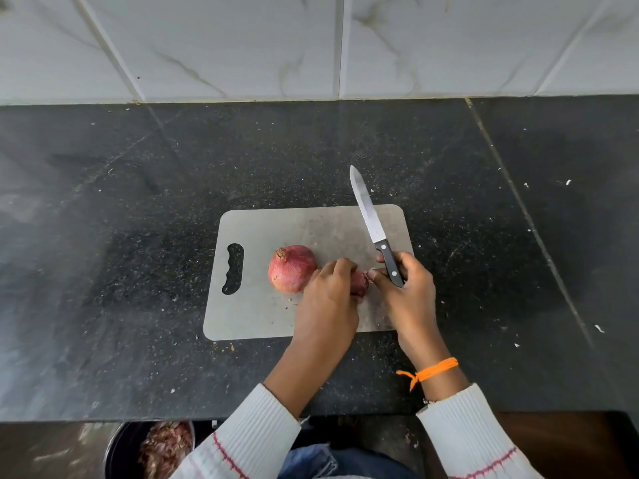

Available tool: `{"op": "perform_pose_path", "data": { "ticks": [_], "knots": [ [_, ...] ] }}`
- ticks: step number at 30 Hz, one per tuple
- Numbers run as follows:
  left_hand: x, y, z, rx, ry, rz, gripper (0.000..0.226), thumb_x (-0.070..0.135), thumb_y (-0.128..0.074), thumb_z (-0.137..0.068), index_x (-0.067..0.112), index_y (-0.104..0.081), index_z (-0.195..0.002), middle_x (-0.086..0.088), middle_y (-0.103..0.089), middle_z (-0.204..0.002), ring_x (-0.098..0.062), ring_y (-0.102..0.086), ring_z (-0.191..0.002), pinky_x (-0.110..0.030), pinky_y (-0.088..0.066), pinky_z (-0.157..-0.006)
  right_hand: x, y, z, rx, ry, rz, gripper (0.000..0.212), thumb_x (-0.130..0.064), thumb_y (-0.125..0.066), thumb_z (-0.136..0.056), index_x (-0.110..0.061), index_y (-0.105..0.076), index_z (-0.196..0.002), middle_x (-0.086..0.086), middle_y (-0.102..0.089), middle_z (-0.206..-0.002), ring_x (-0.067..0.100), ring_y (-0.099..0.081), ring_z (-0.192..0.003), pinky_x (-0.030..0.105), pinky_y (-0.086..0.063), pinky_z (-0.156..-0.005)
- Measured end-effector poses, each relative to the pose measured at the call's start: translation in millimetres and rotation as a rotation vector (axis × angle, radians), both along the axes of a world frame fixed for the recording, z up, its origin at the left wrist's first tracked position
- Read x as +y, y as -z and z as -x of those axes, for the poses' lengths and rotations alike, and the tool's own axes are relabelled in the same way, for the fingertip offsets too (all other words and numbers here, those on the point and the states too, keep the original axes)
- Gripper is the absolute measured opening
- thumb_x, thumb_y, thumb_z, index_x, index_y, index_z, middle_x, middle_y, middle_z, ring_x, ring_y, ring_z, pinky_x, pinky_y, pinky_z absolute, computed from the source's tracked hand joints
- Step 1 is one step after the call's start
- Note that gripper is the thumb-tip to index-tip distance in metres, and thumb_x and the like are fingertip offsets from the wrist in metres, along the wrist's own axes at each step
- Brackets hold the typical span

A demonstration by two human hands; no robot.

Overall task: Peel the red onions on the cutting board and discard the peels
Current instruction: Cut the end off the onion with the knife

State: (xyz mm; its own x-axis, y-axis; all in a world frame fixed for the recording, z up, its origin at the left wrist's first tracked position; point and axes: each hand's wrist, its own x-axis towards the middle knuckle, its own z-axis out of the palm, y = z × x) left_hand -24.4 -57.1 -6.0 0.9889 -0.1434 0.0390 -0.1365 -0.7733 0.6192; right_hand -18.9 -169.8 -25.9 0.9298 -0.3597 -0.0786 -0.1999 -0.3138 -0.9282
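left hand (330,288) gripping onion (359,282), right hand (403,288) gripping knife (375,229)

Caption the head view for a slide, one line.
Left hand grips one onion on the board; right hand holds a knife; second onion waits unpeeled.

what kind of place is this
Most likely a home kitchen: a dark speckled stone counter against a marble-look tiled wall, with a cutting board bearing a red onion, and a knife in the right hand.
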Motion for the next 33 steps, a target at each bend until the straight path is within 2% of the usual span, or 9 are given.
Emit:
{"op": "perform_pose_path", "data": {
  "ticks": [3, 8, 13, 16, 20, 23, 27, 31, 33],
  "knots": [
    [-5.3, -1.6, -1.3, -0.029, -0.001, -0.047, 0.021, 0.013, -0.056, -0.085, 0.006, -0.058, -0.105, -0.011, -0.062, -0.104, -0.028, -0.055, -0.093, -0.029, -0.039, -0.073, 3.0, -0.5, -1.7, -0.036, 0.014, 0.056, 0.021, -0.004, -0.066, -0.081, -0.017, -0.062, -0.095, -0.018, -0.060, -0.081, -0.003, -0.059, -0.072, 0.008, -0.043, -0.065],
    [-14.1, -9.5, -1.3, -0.013, -0.028, -0.084, 0.020, 0.020, -0.048, -0.091, 0.002, -0.057, -0.098, -0.015, -0.059, -0.102, -0.032, -0.054, -0.092, -0.029, -0.032, -0.066, 4.9, -2.1, -2.7, -0.051, 0.006, 0.063, 0.022, -0.001, -0.064, -0.082, -0.016, -0.061, -0.098, -0.011, -0.061, -0.077, -0.008, -0.059, -0.067, 0.003, -0.041, -0.059],
    [-18.3, -12.6, -2.4, 0.016, -0.018, -0.127, 0.020, 0.018, -0.046, -0.093, 0.004, -0.055, -0.105, -0.012, -0.055, -0.108, -0.028, -0.052, -0.098, -0.028, -0.035, -0.068, 3.9, 2.4, -3.0, -0.048, 0.075, -0.026, 0.024, 0.001, -0.064, -0.081, -0.018, -0.059, -0.094, -0.005, -0.064, -0.081, -0.001, -0.061, -0.071, 0.015, -0.045, -0.066],
    [-19.4, -12.2, -3.7, 0.020, -0.021, -0.149, 0.018, 0.011, -0.049, -0.089, 0.005, -0.054, -0.106, -0.012, -0.055, -0.108, -0.027, -0.052, -0.098, -0.028, -0.040, -0.070, 6.7, 0.7, -6.3, -0.070, 0.054, 0.109, 0.022, 0.001, -0.061, -0.081, -0.018, -0.055, -0.090, -0.011, -0.059, -0.075, 0.004, -0.058, -0.068, 0.011, -0.042, -0.063],
    [-20.7, -12.8, -6.0, 0.016, -0.031, -0.157, 0.014, 0.011, -0.049, -0.090, 0.005, -0.054, -0.101, -0.012, -0.055, -0.104, -0.027, -0.054, -0.094, -0.026, -0.034, -0.063, 8.5, 2.8, -10.9, -0.066, 0.037, 0.196, 0.019, 0.002, -0.059, -0.080, -0.011, -0.056, -0.093, -0.003, -0.059, -0.081, 0.021, -0.060, -0.080, 0.034, -0.048, -0.074],
    [-20.1, -13.4, -7.1, 0.014, -0.043, -0.154, 0.012, 0.012, -0.051, -0.090, 0.004, -0.054, -0.098, -0.012, -0.055, -0.101, -0.028, -0.055, -0.092, -0.027, -0.033, -0.061, 6.4, 6.3, -14.6, -0.062, 0.026, 0.213, 0.018, 0.003, -0.058, -0.080, -0.007, -0.057, -0.095, 0.002, -0.062, -0.083, 0.024, -0.061, -0.081, 0.038, -0.049, -0.074],
    [-18.8, -13.8, -7.5, 0.022, -0.041, -0.152, 0.012, 0.012, -0.051, -0.089, 0.004, -0.055, -0.096, -0.012, -0.055, -0.100, -0.029, -0.055, -0.091, -0.027, -0.033, -0.062, 6.2, 7.8, -17.7, -0.058, 0.019, 0.221, 0.019, 0.003, -0.057, -0.081, -0.007, -0.057, -0.097, 0.001, -0.061, -0.082, 0.021, -0.060, -0.079, 0.030, -0.047, -0.072],
    [-14.8, -11.8, -6.6, 0.037, -0.052, -0.141, 0.020, 0.015, -0.059, -0.085, 0.004, -0.056, -0.101, -0.010, -0.056, -0.105, -0.027, -0.056, -0.093, -0.025, -0.033, -0.065, -10.4, 6.0, -23.2, -0.068, 0.095, 0.215, 0.012, -0.001, -0.060, -0.081, -0.009, -0.056, -0.090, 0.002, -0.061, -0.075, 0.021, -0.061, -0.070, 0.032, -0.052, -0.065],
    [-14.7, -12.0, -7.6, 0.041, -0.053, -0.138, 0.023, 0.018, -0.061, -0.085, 0.004, -0.056, -0.103, -0.009, -0.058, -0.106, -0.026, -0.056, -0.093, -0.024, -0.034, -0.066, -21.1, 0.6, -23.7, -0.093, 0.102, 0.210, 0.014, -0.006, -0.067, -0.079, -0.011, -0.057, -0.087, -0.006, -0.059, -0.071, 0.012, -0.058, -0.065, 0.014, -0.047, -0.058]
  ]
}}
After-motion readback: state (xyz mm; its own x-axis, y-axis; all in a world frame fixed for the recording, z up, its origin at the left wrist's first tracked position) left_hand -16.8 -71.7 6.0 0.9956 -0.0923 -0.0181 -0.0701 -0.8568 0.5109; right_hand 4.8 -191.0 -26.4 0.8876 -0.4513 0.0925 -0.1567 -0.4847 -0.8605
